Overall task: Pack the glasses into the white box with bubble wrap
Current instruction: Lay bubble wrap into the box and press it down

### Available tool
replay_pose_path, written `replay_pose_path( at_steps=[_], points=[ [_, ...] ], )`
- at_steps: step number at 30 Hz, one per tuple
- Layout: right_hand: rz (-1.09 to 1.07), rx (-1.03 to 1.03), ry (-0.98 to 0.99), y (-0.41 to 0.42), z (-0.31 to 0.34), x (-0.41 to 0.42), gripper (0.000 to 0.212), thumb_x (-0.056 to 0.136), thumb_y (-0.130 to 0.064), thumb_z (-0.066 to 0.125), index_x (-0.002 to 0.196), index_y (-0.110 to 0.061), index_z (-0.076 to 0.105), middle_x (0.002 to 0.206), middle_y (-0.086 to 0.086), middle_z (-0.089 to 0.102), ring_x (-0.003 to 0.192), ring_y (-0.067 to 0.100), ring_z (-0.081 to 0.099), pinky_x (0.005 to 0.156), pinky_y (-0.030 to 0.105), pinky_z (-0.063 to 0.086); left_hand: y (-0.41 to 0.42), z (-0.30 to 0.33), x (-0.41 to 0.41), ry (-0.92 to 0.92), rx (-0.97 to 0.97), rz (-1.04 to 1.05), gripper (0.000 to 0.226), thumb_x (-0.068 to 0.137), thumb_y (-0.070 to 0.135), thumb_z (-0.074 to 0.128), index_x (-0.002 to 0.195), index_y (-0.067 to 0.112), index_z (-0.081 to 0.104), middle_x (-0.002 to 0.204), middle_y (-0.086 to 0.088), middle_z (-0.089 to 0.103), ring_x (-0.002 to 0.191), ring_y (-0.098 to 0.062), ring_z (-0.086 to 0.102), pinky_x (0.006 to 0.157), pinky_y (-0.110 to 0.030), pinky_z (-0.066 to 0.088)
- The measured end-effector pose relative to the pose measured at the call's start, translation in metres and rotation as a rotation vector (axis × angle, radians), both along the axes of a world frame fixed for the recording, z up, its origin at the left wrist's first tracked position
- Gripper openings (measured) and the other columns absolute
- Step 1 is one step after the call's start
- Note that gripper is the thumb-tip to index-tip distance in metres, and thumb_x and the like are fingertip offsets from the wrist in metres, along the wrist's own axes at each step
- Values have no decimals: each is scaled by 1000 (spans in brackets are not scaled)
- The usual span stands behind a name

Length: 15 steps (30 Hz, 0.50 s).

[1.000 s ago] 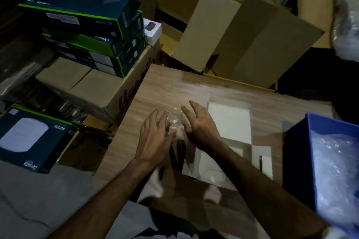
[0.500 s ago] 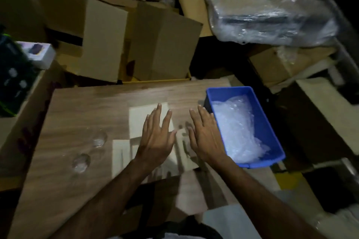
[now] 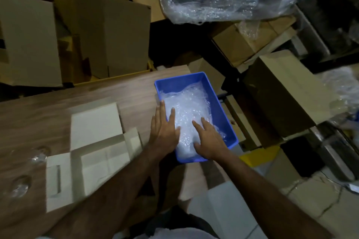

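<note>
Both hands have slid right, off the white box and into the blue bin. Left hand (image 3: 163,132) lies flat with straight fingers over the bin's near-left rim, touching the bubble wrap (image 3: 187,108). Right hand (image 3: 208,139) spreads open on the wrap too. Blue bin (image 3: 223,114) sits at the table's (image 3: 38,114) right edge. White box (image 3: 93,141) lies unfolded just left; two glasses (image 3: 39,156) rest far left.

Two bare arms, no sleeves down to the wrists. Two bare hands (image 3: 164,132) (image 3: 210,139), no rings, watch or gloves.
</note>
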State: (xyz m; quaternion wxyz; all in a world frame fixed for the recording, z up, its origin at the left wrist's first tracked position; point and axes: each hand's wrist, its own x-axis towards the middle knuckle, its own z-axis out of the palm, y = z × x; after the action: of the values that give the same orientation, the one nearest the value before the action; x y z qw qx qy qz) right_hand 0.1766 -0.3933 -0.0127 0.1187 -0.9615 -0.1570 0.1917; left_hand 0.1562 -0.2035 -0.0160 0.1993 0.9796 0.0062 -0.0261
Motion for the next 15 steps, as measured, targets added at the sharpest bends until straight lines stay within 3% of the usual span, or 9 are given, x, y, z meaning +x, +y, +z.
replay_pose_path(
  at_steps=[3, 6, 8, 11, 15],
  points=[
    [88, -65, 128, -5, -8, 20, 93, 82, -18, 69, 161, -22, 19, 168, 18, 5, 154, 33, 15, 120, 40, 30, 0, -2, 10, 28, 49, 33, 70, 80, 7, 56, 147, -7, 42, 158, -37, 24, 144, -55, 30, 112, -63, 33],
    [202, -123, 88, -4, -20, 33, 81, 87, -13, 64, 158, -22, 27, 168, 19, 6, 154, 33, 16, 118, 40, 31, 2, 1, 14, 57, 97, 47, 80, 89, 13, 50, 159, -2, 14, 167, -24, -5, 155, -41, 0, 123, -53, 9],
    [242, -98, 70, -2, -20, 37, 64, 94, -14, 55, 155, -23, 37, 168, 18, 10, 154, 31, 18, 117, 41, 31, 6, 0, 16, 76, 109, 70, 84, 92, 16, 46, 160, 2, 0, 168, -17, -16, 156, -34, -11, 126, -49, 3],
    [238, -6, 21, -4, -16, 38, 49, 101, -15, 46, 149, -23, 48, 168, 12, 19, 153, 27, 24, 112, 42, 38, 11, 1, 19, 121, 76, 90, 81, 96, 15, 41, 160, 5, -7, 167, -12, -22, 156, -27, -15, 127, -44, -2],
    [169, 189, -84, -5, -11, 35, 47, 103, -18, 44, 150, -19, 48, 164, 12, 31, 150, 27, 31, 113, 39, 37, 12, 4, 22, 126, 28, 117, 76, 100, 16, 38, 161, 9, -8, 168, -7, -21, 156, -22, -15, 126, -38, -5]
  ],
)
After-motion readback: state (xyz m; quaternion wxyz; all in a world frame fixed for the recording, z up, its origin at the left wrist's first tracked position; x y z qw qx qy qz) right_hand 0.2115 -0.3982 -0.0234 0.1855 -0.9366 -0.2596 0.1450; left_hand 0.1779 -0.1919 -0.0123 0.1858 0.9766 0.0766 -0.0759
